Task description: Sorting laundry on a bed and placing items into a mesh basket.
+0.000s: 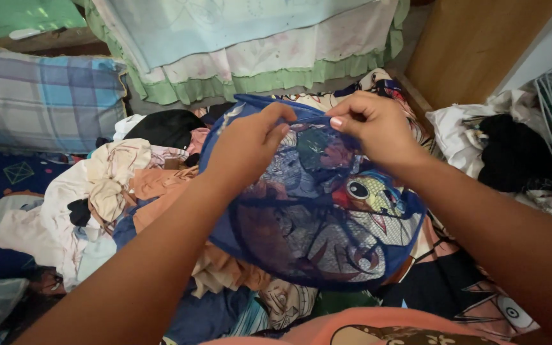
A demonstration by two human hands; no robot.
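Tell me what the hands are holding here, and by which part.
Both the left hand and right hand pinch the top rim of a blue mesh laundry bag.

the bed [7, 191] has a dark blue sheet with small light shapes. on it lies a heap of clothes [129, 191] in white, peach, black and blue, and a plaid pillow [39, 96] lies at its upper left. a second, smaller pile of white and black clothes [493, 140] lies at the right.
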